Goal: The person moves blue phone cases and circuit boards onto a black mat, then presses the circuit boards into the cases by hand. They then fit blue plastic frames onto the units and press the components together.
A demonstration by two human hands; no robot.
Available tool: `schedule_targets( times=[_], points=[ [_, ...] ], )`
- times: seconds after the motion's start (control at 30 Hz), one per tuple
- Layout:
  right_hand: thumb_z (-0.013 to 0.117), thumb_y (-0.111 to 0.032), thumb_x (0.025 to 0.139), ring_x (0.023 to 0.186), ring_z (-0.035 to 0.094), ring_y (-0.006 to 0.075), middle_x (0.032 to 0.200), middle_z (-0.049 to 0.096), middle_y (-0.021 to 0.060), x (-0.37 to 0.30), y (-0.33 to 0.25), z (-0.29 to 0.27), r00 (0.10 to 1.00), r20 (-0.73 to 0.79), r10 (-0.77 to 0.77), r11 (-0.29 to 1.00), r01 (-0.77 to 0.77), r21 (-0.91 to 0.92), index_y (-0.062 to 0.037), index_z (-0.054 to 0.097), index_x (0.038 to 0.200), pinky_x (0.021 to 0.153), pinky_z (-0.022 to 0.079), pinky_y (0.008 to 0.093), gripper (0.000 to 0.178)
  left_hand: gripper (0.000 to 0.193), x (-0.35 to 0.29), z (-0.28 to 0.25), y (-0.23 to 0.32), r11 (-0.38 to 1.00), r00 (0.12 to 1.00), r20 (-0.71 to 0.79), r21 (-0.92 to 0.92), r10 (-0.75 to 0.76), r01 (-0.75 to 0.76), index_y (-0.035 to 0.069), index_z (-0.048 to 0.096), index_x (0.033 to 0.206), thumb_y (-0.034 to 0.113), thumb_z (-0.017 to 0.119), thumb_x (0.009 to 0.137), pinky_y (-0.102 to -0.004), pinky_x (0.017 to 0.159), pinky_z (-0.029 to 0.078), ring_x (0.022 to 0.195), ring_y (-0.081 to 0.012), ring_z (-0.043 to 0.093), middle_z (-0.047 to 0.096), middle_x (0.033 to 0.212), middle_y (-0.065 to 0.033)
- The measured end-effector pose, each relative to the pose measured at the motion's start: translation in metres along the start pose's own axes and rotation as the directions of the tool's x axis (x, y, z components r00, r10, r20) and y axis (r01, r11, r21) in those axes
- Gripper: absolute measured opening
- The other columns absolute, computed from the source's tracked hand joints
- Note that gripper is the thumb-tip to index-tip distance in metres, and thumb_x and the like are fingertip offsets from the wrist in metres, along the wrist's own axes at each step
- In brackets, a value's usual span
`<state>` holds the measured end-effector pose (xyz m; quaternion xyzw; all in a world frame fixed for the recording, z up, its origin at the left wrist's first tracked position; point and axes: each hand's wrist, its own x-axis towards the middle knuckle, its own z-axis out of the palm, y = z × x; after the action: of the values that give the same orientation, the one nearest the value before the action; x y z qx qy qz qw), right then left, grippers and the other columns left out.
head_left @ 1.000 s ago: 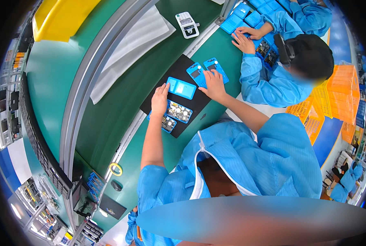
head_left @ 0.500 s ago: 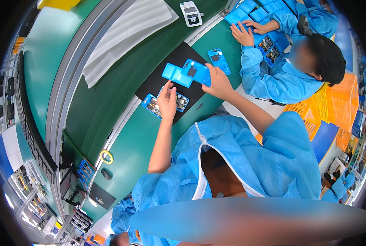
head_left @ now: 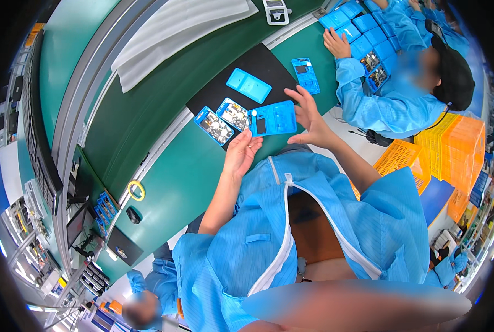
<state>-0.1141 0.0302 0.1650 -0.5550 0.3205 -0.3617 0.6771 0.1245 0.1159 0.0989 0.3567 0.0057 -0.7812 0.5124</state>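
My left hand [head_left: 242,155] pinches the lower left corner of a blue plastic housing [head_left: 280,118] with a black rectangle and a white round spot. My right hand [head_left: 309,117] is open, thumb and fingers spread around the right end of that housing; I cannot tell whether it touches. Left of the housing, two blue cases with circuit boards inside, one outer [head_left: 214,126] and one inner [head_left: 234,113], sit side by side. The housing partly overlaps the inner one. Beyond them a plain blue cover [head_left: 249,86] lies on the black mat [head_left: 260,58].
Another blue housing [head_left: 305,76] lies on the green bench right of the mat. A co-worker [head_left: 390,105] works at the right by several blue cases [head_left: 349,30]. A yellow tape ring [head_left: 136,191] and a black mouse [head_left: 133,215] are at the left. White sheeting [head_left: 175,33] covers part of the dark belt.
The housing in my right hand has come nearer and turned; my left hand now pinches it and my right hand has opened. The blue cover now lies separately on the mat.
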Motion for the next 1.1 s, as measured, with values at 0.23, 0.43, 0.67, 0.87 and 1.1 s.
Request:
schedule_targets(
  times=[0.23,0.43,0.67,0.87,1.1],
  points=[
    [0.084,-0.008,0.069,0.136,0.041,0.0239,0.151,0.036,0.0159,0.015,0.024,0.026,0.991,0.068,0.117,0.993,-0.117,0.001,-0.0054,0.025,0.15,0.111,0.034,0.0384,0.1,0.024,0.0,0.003,-0.017,0.99,0.999,0.013,-0.131,-0.046,0.048,-0.002,0.059,0.113,0.017,0.054,0.1,-0.0317,0.081,0.056,0.091,-0.0217,0.067,0.068,0.102,-0.0161],
    [0.081,-0.007,0.074,0.126,0.052,0.0229,0.133,0.052,0.0141,0.025,0.048,0.021,0.997,-0.082,0.001,0.983,-0.016,-0.182,0.0006,0.036,0.143,0.105,0.042,0.0373,0.083,0.02,0.002,-0.008,-0.02,0.951,0.997,-0.069,0.307,0.045,-0.022,0.0,0.063,0.109,0.016,0.058,0.097,-0.0317,0.075,0.055,0.083,-0.0201,0.068,0.07,0.096,-0.0142],
    [0.084,-0.03,0.072,0.115,0.058,0.0301,0.124,0.058,0.0182,0.028,0.066,0.019,0.992,-0.127,0.013,0.812,-0.085,-0.577,0.0008,0.036,0.144,0.096,0.047,0.0395,0.092,0.035,0.013,-0.039,0.022,-0.523,0.688,0.467,0.84,0.556,-0.148,0.007,0.066,0.105,0.01,0.075,0.071,-0.0408,0.083,0.046,0.099,-0.03,0.052,0.057,0.103,-0.0095],
    [0.084,-0.027,0.072,0.111,0.062,0.0258,0.116,0.064,0.0177,0.039,0.063,0.035,0.992,-0.124,0.014,0.739,-0.094,-0.667,-0.0001,0.041,0.138,0.094,0.047,0.0359,0.083,0.038,0.036,-0.054,0.02,-0.608,0.682,0.57,0.761,0.459,-0.227,0.007,0.064,0.108,0.013,0.073,0.072,-0.0409,0.084,0.046,0.099,-0.0286,0.053,0.057,0.101,-0.0087],
    [0.084,-0.029,0.073,0.109,0.062,0.0266,0.115,0.064,0.0193,0.046,0.062,0.035,0.989,-0.15,0.013,0.703,-0.116,-0.702,-0.0004,0.042,0.137,0.092,0.048,0.0358,0.082,0.04,0.047,-0.051,0.019,-0.572,0.625,0.586,0.779,0.516,-0.258,0.006,0.065,0.109,0.015,0.075,0.071,-0.0419,0.083,0.046,0.097,-0.0297,0.054,0.059,0.102,-0.0091]
  ],
)
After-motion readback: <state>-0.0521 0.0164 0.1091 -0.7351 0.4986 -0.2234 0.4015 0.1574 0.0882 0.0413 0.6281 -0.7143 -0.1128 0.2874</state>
